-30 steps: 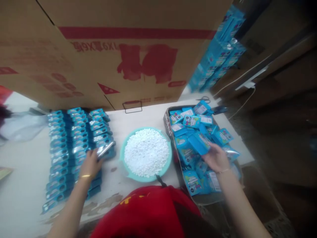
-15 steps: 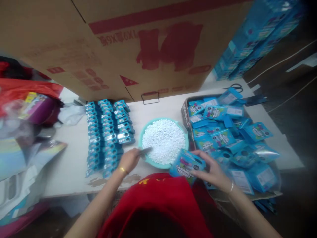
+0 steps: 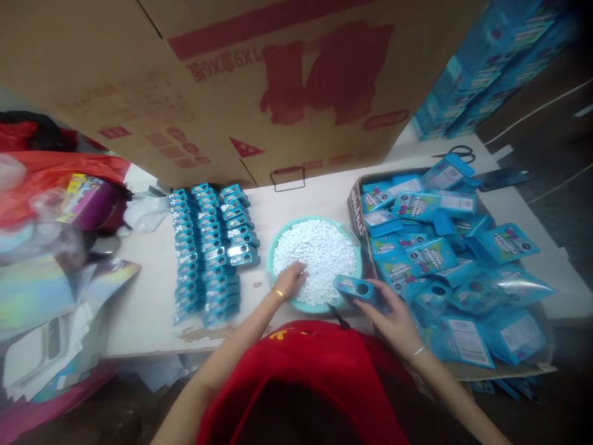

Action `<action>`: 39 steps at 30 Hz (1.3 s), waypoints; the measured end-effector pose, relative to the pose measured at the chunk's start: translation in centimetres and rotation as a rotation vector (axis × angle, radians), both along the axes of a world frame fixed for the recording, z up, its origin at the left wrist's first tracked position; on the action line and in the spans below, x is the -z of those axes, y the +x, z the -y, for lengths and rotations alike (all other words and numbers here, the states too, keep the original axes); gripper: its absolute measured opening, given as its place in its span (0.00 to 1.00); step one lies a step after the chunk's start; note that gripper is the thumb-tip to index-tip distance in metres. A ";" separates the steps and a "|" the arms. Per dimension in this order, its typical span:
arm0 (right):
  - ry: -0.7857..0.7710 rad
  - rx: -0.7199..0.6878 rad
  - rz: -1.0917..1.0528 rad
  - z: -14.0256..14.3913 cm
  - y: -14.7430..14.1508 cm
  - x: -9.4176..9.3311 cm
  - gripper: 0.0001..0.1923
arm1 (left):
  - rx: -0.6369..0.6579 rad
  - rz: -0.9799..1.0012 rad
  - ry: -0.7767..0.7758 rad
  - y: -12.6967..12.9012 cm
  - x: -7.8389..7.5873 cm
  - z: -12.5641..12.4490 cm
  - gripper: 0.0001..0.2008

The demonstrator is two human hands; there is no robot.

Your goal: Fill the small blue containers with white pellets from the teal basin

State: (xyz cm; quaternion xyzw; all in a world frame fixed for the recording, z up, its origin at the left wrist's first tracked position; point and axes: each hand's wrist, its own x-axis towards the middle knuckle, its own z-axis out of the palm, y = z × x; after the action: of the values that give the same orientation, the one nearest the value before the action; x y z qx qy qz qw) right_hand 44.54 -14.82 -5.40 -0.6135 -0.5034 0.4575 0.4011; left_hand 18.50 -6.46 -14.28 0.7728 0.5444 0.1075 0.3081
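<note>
In the head view a round mint-green bowl [image 3: 274,278] stands before me, heaped with small white pellets [image 3: 319,250]. My left hand [image 3: 291,281] reaches over its left side, fingers curled and fingertips at the pellets; whatever they grip is hidden. At the bowl's right edge, my right hand [image 3: 393,315] holds a blue printed carton [image 3: 356,287] between thumb and fingers, tilted so that a dark round hole in its narrow face shows. A dark narrow strip [image 3: 340,316], too blurred to name, lies at the bowl's front edge.
Rows of blue cartons [image 3: 210,247] stand left of the bowl. An open box [image 3: 356,210] of loose blue cartons is at right. A large cardboard box [image 3: 208,123] stands behind, with scissors [image 3: 458,154] and stacked blue cartons [image 3: 491,74] at back right.
My left hand has moved right, over the bowl; the grey flat tool it held no longer shows. My right hand has turned the carton from its broad printed face to its holed narrow face.
</note>
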 end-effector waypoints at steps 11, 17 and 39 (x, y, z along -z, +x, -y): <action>0.364 -0.124 0.426 -3.3 -0.7 1.8 0.18 | 0.220 0.151 0.037 -3.8 -11.4 -0.9 0.14; 0.470 -0.233 0.464 -4.4 -2.1 1.3 0.20 | 0.458 -0.128 0.067 -1.6 -17.5 -2.1 0.13; 0.382 -0.015 0.338 -4.0 -0.6 1.4 0.19 | 0.117 -0.512 -0.021 -4.2 -10.4 -0.6 0.09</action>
State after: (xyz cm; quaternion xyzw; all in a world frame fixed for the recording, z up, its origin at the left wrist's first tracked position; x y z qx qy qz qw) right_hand 43.98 -10.83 -6.83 -0.5907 -0.6451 0.2481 0.4164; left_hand 14.29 -5.87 -3.92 0.8018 0.5601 -0.1153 0.1737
